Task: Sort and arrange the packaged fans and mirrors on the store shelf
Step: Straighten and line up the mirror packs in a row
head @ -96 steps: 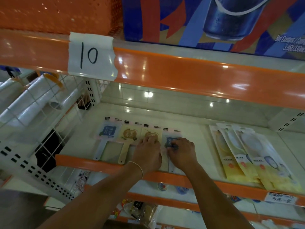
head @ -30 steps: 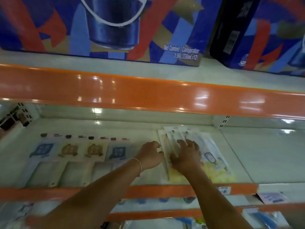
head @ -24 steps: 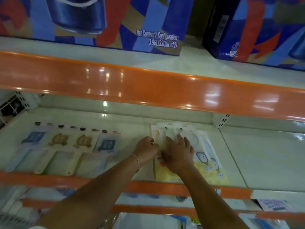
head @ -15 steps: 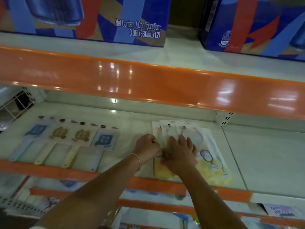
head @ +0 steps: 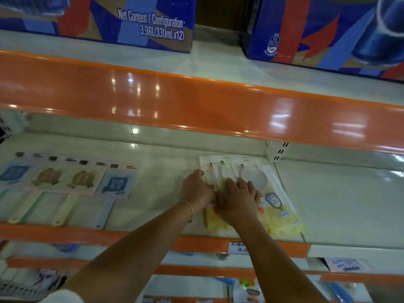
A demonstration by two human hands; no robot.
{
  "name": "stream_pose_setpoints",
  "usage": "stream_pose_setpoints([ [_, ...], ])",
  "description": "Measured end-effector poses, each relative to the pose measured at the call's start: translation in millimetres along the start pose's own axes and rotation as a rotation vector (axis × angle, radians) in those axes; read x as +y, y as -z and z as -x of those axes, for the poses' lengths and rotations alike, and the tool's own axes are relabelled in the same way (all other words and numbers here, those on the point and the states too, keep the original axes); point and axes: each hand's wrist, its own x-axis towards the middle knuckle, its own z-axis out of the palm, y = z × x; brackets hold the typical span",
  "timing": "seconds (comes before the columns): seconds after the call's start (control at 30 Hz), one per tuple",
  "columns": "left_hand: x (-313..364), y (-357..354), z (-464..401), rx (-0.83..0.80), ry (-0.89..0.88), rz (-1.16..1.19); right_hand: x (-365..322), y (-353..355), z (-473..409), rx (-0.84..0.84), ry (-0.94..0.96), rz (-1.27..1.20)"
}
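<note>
- Store shelf [head: 328, 204], cream with an orange front lip; blue beverage cartons [head: 131, 20] stand on the shelf above.
- Packaged fans [head: 65, 180]: four in a flat row at left, handles toward the lip.
- Packaged mirrors [head: 277, 206]: overlapping stack at centre-right, partly hidden by both hands.
- Left hand [head: 196, 190]: fingers curled at the stack's left edge; grip unclear.
- Right hand [head: 238, 201]: fingers spread flat on the stack.
- Price label [head: 239, 248] on the lip below.

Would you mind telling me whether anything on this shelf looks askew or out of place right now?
The mirror packs under both hands lie fanned and overlapping, not squared. The left hand is at their left edge; the right hand rests flat on top. The fan packs form a neat row.
</note>
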Motion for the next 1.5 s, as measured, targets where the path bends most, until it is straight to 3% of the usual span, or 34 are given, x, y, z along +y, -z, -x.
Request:
stream_pose_setpoints([
  [0.37,6.9,-7.3,-6.2,-0.009,0.063,0.013,1.7,3.9,-6.3,-0.001,-0.091,-0.02],
  [0.53,11.4,-6.1,-8.8,0.003,0.19,0.191,0.4,4.7,-5.1,0.026,-0.1,-0.06],
  [0.93,10.3,23.7,-16.7,0.065,0.255,0.346,0.3,11.3,-10.9,0.052,-0.134,-0.125],
  [1.27,-35.5,101.4,-21.0,0.149,0.258,0.163,-28.0,3.6,-15.4,0.051,0.001,-0.125],
  [1.4,-48.0,112.9,-16.1,0.171,0.257,0.155,-48.7,-1.1,-14.6,0.059,0.12,-0.206],
  [1.5,-54.5,114.2,-12.3,0.2,0.219,0.024,-65.1,-6.6,-8.4,0.015,0.224,-0.301],
])
